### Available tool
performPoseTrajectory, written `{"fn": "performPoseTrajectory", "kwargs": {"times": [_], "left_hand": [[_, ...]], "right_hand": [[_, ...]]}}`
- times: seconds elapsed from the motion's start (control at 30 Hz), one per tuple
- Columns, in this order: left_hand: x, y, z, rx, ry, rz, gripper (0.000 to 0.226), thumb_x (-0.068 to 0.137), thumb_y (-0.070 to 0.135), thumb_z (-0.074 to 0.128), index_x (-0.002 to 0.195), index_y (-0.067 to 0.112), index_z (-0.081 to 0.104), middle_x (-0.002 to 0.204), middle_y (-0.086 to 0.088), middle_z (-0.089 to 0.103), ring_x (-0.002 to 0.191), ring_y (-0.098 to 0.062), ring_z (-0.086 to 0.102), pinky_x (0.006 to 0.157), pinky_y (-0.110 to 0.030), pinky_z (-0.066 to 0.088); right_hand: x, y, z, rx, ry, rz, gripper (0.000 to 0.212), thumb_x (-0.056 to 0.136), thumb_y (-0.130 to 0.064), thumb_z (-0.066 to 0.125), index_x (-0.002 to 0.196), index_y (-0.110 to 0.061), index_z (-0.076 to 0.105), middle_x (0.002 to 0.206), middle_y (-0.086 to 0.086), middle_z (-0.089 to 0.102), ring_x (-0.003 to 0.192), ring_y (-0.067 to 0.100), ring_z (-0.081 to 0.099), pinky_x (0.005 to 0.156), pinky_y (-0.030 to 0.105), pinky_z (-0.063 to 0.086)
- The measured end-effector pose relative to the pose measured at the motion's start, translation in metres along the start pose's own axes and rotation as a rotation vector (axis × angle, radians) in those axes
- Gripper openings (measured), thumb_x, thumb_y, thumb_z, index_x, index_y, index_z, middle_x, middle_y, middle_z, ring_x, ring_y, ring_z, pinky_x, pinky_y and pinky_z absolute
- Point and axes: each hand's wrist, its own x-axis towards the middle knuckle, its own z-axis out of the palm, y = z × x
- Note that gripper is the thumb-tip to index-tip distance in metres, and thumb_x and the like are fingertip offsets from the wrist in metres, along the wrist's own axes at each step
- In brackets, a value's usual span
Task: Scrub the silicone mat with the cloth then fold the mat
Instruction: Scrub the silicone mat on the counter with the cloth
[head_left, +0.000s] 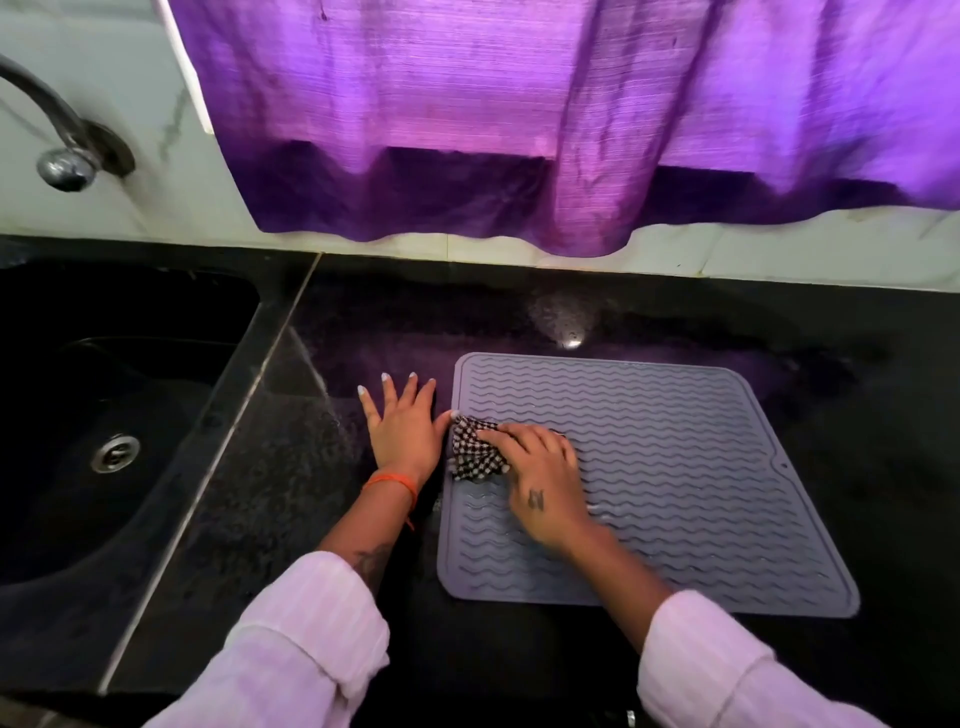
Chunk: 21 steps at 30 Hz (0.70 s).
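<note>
**Scrubbing the mat's left edge**

Centre frame, the right hand (545, 486) clutches the bunched checked cloth (475, 452) against the grey mat (675, 467). Just left, the left hand (405, 426) lies flat, fingers spread, on the counter (311, 493), probably bracing. Sink (104, 415) far left.
</note>
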Motion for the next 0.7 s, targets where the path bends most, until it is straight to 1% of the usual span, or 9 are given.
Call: {"fn": "performPoseTrajectory", "kwargs": {"times": [0.07, 0.2, 0.33, 0.4, 0.43, 0.53, 0.63, 0.7], "left_hand": [[0.001, 0.0, 0.0, 0.005, 0.006, 0.001, 0.057, 0.097, 0.051, 0.034, 0.147, 0.024, 0.028, 0.157, -0.001, 0.022, 0.146, -0.03, -0.002, 0.112, -0.053, -0.015], [0.001, -0.001, 0.0, 0.022, 0.003, 0.004, 0.058, 0.097, 0.051, 0.034, 0.147, 0.024, 0.029, 0.157, -0.002, 0.022, 0.146, -0.03, -0.002, 0.112, -0.054, -0.014], [0.0, -0.001, 0.001, 0.003, -0.006, -0.003, 0.06, 0.096, 0.054, 0.033, 0.148, 0.023, 0.028, 0.157, -0.002, 0.02, 0.146, -0.03, -0.004, 0.111, -0.052, -0.017], [0.001, -0.001, 0.002, 0.009, -0.005, -0.003, 0.061, 0.096, 0.054, 0.033, 0.148, 0.024, 0.027, 0.157, -0.002, 0.02, 0.146, -0.03, -0.004, 0.111, -0.053, -0.017], [0.001, -0.001, 0.001, 0.017, -0.007, -0.002, 0.061, 0.096, 0.054, 0.033, 0.148, 0.024, 0.027, 0.157, -0.002, 0.02, 0.146, -0.03, -0.004, 0.111, -0.053, -0.016], [0.002, -0.001, 0.001, 0.02, -0.008, -0.004, 0.061, 0.096, 0.054, 0.034, 0.148, 0.023, 0.026, 0.157, -0.002, 0.02, 0.146, -0.03, -0.004, 0.111, -0.053, -0.017], [0.0, 0.0, 0.002, 0.01, -0.01, -0.006, 0.062, 0.095, 0.055, 0.033, 0.148, 0.023, 0.026, 0.157, -0.002, 0.02, 0.146, -0.03, -0.004, 0.111, -0.052, -0.017], [0.001, 0.0, 0.002, 0.009, -0.011, -0.005, 0.062, 0.095, 0.055, 0.033, 0.148, 0.023, 0.027, 0.157, -0.003, 0.02, 0.146, -0.03, -0.003, 0.111, -0.053, -0.017]], "right_hand": [[-0.005, -0.001, 0.006, -0.028, 0.041, -0.021, 0.06, 0.082, -0.009, 0.046, 0.135, -0.037, 0.042, 0.137, -0.007, 0.044, 0.128, 0.02, 0.035, 0.109, 0.041, 0.018], [0.013, -0.003, -0.007, -0.103, -0.07, -0.019, 0.062, 0.085, -0.01, 0.047, 0.137, -0.041, 0.036, 0.139, -0.01, 0.041, 0.127, 0.018, 0.033, 0.103, 0.039, 0.021], [-0.018, -0.009, 0.012, -0.079, 0.017, -0.063, 0.066, 0.076, -0.007, 0.053, 0.133, -0.039, 0.043, 0.133, -0.005, 0.049, 0.122, 0.023, 0.042, 0.102, 0.044, 0.027], [-0.017, -0.006, 0.017, -0.069, 0.034, -0.065, 0.064, 0.075, -0.01, 0.05, 0.132, -0.039, 0.042, 0.133, -0.005, 0.048, 0.121, 0.023, 0.042, 0.103, 0.044, 0.025], [-0.01, -0.006, 0.012, -0.067, 0.022, -0.07, 0.063, 0.077, -0.011, 0.049, 0.133, -0.04, 0.042, 0.134, -0.007, 0.046, 0.123, 0.022, 0.04, 0.103, 0.043, 0.023], [-0.002, -0.008, -0.002, -0.037, -0.102, -0.052, 0.058, 0.087, -0.013, 0.048, 0.136, -0.043, 0.037, 0.139, -0.012, 0.039, 0.128, 0.017, 0.03, 0.106, 0.039, 0.016], [-0.026, -0.01, 0.006, 0.005, -0.055, -0.088, 0.055, 0.085, -0.017, 0.044, 0.134, -0.042, 0.039, 0.139, -0.01, 0.041, 0.13, 0.018, 0.029, 0.11, 0.044, 0.017], [-0.03, -0.008, 0.012, 0.007, -0.056, -0.092, 0.054, 0.084, -0.021, 0.04, 0.134, -0.042, 0.038, 0.14, -0.009, 0.04, 0.131, 0.019, 0.029, 0.111, 0.044, 0.015]]}}
